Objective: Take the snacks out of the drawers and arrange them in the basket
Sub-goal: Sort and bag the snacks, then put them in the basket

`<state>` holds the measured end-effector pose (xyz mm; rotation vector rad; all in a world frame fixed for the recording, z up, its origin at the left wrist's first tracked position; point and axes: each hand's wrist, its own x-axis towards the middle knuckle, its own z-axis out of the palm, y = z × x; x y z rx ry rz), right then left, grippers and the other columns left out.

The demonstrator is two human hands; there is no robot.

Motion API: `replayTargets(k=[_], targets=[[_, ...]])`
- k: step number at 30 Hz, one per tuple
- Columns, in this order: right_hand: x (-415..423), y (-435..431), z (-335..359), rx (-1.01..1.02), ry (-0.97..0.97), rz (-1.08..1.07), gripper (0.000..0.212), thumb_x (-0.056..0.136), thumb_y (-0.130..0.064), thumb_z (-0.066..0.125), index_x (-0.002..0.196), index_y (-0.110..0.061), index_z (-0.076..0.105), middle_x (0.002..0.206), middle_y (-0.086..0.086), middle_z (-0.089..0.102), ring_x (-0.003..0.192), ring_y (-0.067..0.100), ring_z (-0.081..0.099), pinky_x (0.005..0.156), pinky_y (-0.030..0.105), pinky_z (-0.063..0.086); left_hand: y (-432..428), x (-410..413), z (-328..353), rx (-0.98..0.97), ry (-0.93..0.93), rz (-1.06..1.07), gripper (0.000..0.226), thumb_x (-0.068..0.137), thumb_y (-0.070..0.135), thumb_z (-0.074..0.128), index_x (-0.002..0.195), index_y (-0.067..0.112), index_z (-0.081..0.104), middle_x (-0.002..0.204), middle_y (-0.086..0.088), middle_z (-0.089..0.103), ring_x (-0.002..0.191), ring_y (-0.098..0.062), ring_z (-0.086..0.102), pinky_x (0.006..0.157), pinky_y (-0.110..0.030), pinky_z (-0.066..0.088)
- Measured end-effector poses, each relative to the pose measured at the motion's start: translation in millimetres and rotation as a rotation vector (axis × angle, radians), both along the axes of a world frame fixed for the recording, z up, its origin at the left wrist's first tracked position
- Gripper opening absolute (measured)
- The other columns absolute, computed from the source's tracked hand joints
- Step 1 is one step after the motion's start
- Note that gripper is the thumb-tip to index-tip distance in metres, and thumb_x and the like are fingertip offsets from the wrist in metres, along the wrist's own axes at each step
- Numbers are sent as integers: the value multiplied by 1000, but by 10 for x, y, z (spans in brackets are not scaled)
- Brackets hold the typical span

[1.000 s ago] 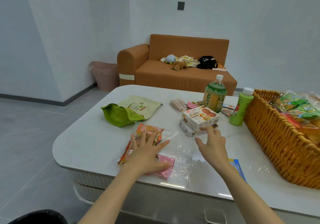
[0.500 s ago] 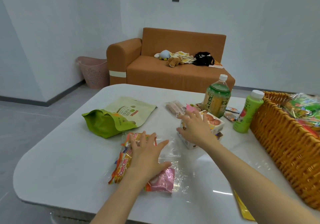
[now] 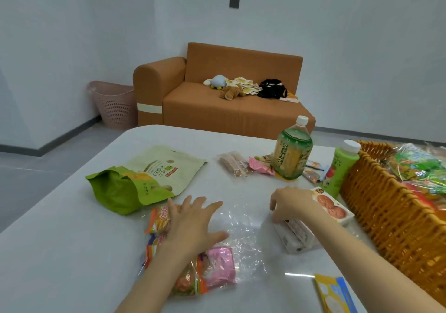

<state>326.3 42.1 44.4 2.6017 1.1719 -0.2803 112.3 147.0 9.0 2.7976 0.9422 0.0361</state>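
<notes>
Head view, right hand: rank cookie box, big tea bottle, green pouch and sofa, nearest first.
1. Cookie box, touching the right hand.
2. Big tea bottle, just beyond it.
3. Green pouch, far left on the table.
4. Sofa, behind the table.

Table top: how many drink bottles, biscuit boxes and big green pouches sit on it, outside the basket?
Drink bottles: 2 (green tea bottle, juice bottle)
Biscuit boxes: 2 (upper biscuit box, lower biscuit box)
Green pouch: 1
Total: 5
</notes>
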Motion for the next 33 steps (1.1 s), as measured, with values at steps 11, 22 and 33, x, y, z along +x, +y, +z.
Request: replayTargets(k=[11,22,33], targets=[[412,868,-291,519,23,27,55,91,-51,51,139,-27,42,148,8,35,134,37,31,107,47,31,198,231,-50,-85,-173,-24,90,65,90,14,141,47,34,143,20,40,132,-7,37,112,-37,28],[738,1455,-617,415,169,-173,95,71,-91,20,151,-40,15,159,19,6,145,45,-4,115,59,-4,349,241,-89,-81,-217,-29,61,87,72,31,142,47,31,142,21,41,128,-3,40,104,-25,33],[516,1297,-642,382,107,1,99,70,-93,13,146,-32,32,155,10,29,141,38,23,114,52,16,325,241,-35,-57,-173,-42,58,91,68,31,144,46,26,142,19,42,128,-6,41,102,-26,33]])
